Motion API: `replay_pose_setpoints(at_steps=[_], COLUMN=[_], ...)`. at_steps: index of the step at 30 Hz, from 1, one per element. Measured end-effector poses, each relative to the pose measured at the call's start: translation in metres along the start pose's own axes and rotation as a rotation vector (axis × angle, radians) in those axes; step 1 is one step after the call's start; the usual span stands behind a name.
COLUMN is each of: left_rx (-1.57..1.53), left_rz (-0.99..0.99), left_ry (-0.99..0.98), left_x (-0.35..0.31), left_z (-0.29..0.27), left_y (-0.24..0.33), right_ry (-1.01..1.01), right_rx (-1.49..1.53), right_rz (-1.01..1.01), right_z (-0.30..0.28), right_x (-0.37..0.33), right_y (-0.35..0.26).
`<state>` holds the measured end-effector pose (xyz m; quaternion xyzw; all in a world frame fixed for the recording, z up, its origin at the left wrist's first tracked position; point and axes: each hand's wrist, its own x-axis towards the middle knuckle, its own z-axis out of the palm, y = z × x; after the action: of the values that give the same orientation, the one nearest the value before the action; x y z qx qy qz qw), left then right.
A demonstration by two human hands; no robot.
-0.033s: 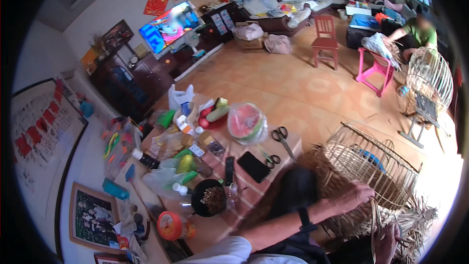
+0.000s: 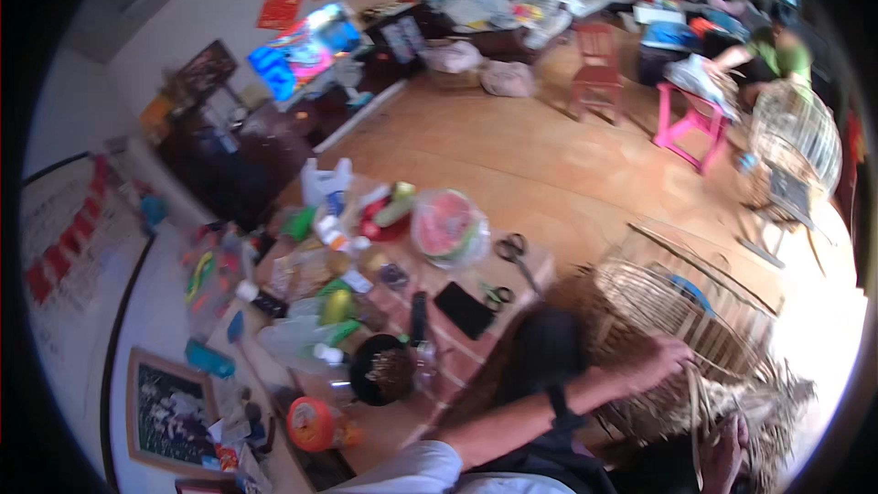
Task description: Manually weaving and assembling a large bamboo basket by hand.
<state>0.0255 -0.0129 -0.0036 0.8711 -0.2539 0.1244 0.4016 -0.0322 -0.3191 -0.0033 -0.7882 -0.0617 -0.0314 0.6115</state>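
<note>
A partly woven basket (image 2: 663, 304) of pale strips, with upright stakes and loose dried leaf fringe (image 2: 777, 402), lies in front of me at the lower right. My left hand (image 2: 660, 364), a dark band on its wrist, is closed at the basket's near rim, pinching a long dried leaf strip (image 2: 694, 402) that hangs down. Lower and further right, my right hand (image 2: 724, 453) has its fingers closed around the lower part of that strip. A blue curved piece (image 2: 692, 293) shows inside the basket. Motion blur softens the fingers.
On the table (image 2: 448, 393) to my left are scissors (image 2: 519, 261), a phone (image 2: 463, 310), wrapped watermelon (image 2: 449, 227), a dark bowl (image 2: 380, 370) and an orange-lidded jar (image 2: 312, 424). Across the room, a person (image 2: 788, 53) sits near another basket (image 2: 796, 133), a pink stool (image 2: 690, 123) and a wooden chair (image 2: 596, 71).
The whole view has shifted slightly and blurred, so everything sits a little further left. Both hands stay on the strip by the basket, with almost no change in their grip.
</note>
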Motion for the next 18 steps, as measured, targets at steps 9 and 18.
replay_pose_setpoints(at_steps=[9,18], left_rx=[-0.150,-0.155], left_rz=[-0.184,-0.263], left_ry=[-0.199,-0.201], left_x=[0.002,0.002], left_z=[-0.020,-0.016], left_y=[0.001,-0.004], right_ry=[0.373,0.954], right_rx=[0.544,0.335], right_rz=[0.451,0.768], right_z=[-0.125,-0.142], right_x=[-0.061,-0.222], right_y=[0.094,0.329])
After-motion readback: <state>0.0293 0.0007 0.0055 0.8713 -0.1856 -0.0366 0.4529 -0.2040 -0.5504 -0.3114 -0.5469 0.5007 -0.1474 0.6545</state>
